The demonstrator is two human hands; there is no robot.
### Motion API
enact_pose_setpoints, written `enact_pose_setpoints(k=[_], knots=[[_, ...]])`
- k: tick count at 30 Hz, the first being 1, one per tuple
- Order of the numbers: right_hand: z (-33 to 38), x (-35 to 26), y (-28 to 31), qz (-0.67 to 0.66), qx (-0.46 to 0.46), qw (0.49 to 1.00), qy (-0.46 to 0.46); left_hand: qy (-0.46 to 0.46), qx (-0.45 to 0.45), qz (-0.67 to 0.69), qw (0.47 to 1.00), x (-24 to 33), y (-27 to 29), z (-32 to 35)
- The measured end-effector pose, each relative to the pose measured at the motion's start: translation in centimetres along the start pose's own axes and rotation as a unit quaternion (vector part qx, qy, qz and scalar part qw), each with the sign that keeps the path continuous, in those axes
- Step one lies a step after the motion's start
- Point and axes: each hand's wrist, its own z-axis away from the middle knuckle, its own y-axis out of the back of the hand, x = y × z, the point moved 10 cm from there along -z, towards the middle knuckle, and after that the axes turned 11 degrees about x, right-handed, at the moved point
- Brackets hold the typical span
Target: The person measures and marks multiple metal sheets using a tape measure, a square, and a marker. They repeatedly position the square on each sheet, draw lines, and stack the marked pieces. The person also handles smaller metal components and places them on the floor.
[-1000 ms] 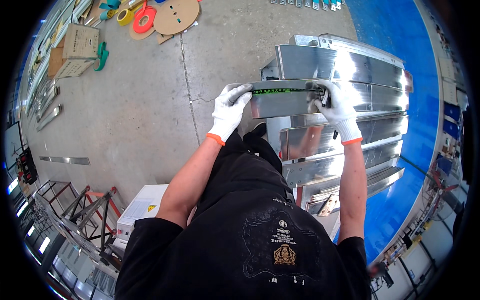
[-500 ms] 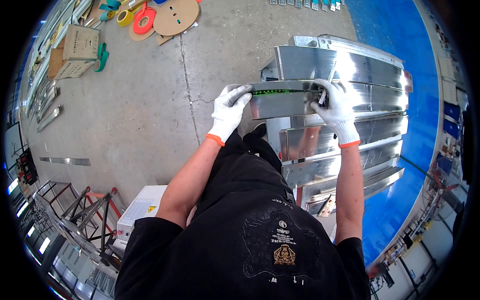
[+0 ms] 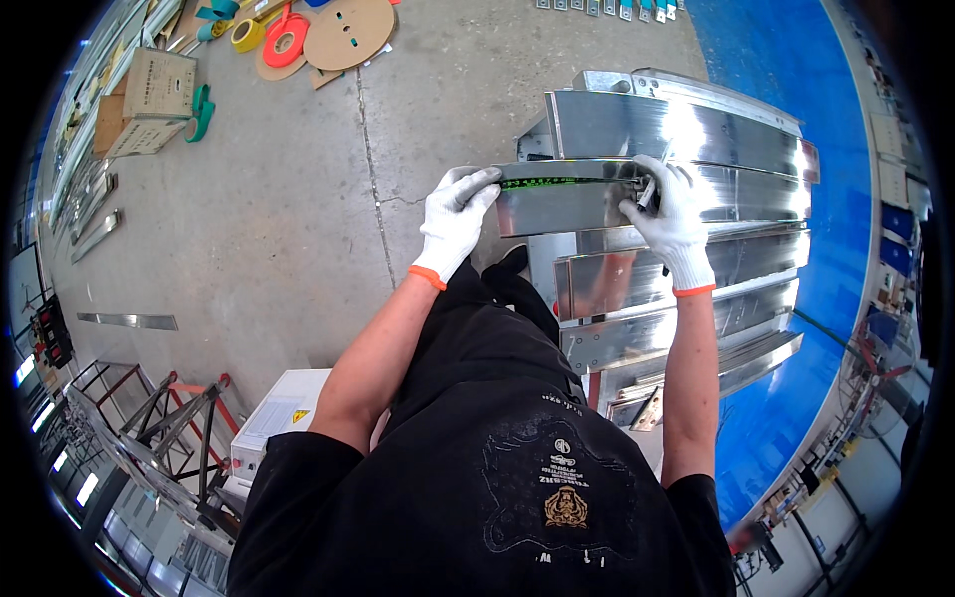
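White knitted gloves with orange cuffs cover both hands. A black tape measure blade with green markings (image 3: 542, 183) lies stretched along a shiny metal profile (image 3: 557, 211). At the profile's left end, my left hand (image 3: 460, 209) is closed, pinching the blade's end between thumb and fingers. My right hand (image 3: 671, 214) curls over the profile further right, around the tape's dark case, which is mostly hidden. A slim white pen or marker (image 3: 647, 193) also sticks out between the right fingers and thumb.
More metal profiles (image 3: 637, 124) lie side by side on a stand to the right, beyond and nearer than the measured one. Blue flooring (image 3: 796, 60) borders them. Tape rolls (image 3: 286, 40), a wooden box (image 3: 159, 85) and a white cabinet (image 3: 284, 413) stand on the left.
The pen in my right hand has tilted and shifted slightly, and the right fingers have moved a little. My left hand and the stretched blade stay in place.
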Motion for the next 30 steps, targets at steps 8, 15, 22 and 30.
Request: enact_pose_setpoints(k=[8,15,22,30], knots=[[1.0,-1.6,0.8,-0.266,0.085,0.957,-0.082,-0.001,0.000,0.005,1.000,0.2,0.1,0.0],[3.6,-6.8,-7.1,-0.579,-0.020,0.783,-0.227,-0.013,-0.001,0.004,1.000,0.2,0.0,-0.1],[3.1,-5.7,-10.2,-0.491,-0.023,0.824,-0.280,-0.031,-0.004,-0.013,0.999,0.3,0.0,-0.2],[3.2,-5.3,-10.3,-0.485,-0.017,0.831,-0.271,-0.052,-0.016,-0.028,0.998,0.6,-0.2,-0.3]])
